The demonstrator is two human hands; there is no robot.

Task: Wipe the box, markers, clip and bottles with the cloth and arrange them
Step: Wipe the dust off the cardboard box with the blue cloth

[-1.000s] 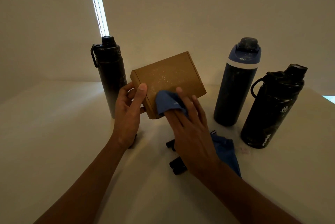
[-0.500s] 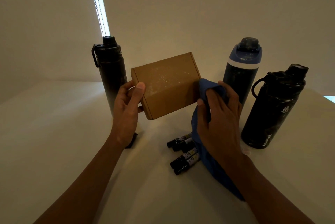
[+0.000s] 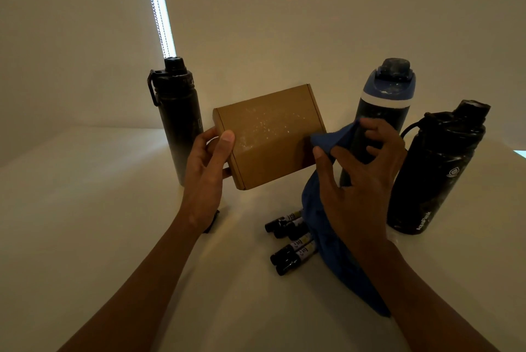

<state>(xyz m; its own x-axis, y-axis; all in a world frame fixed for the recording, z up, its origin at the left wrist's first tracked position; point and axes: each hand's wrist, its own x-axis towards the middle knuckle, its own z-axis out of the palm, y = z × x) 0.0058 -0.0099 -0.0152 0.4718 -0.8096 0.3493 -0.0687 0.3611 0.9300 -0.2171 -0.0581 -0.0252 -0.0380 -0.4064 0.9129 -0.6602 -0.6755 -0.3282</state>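
Observation:
My left hand (image 3: pixel 206 169) grips the left end of a brown cardboard box (image 3: pixel 270 135), held tilted above the white table (image 3: pixel 85 209); white specks dot its face. My right hand (image 3: pixel 355 181) pinches a blue cloth (image 3: pixel 333 138) at the box's right edge, the rest of the cloth hanging down to the table. Several black markers (image 3: pixel 290 240) lie below the box, partly under the cloth. A black bottle (image 3: pixel 178 112) stands at the left, a blue-lidded bottle (image 3: pixel 390 87) and a black flask (image 3: pixel 435 169) at the right. A small dark clip (image 3: pixel 213 222) peeks out beneath my left wrist.
A pale wall rises close behind the table, with a bright strip of light (image 3: pixel 159 4) and a bead chain at the upper left. The table's right edge shows near the flask.
My right hand has drawn the cloth from the box's lower front across to its right edge and lifted it. The markers have come into view. The left hand keeps its hold.

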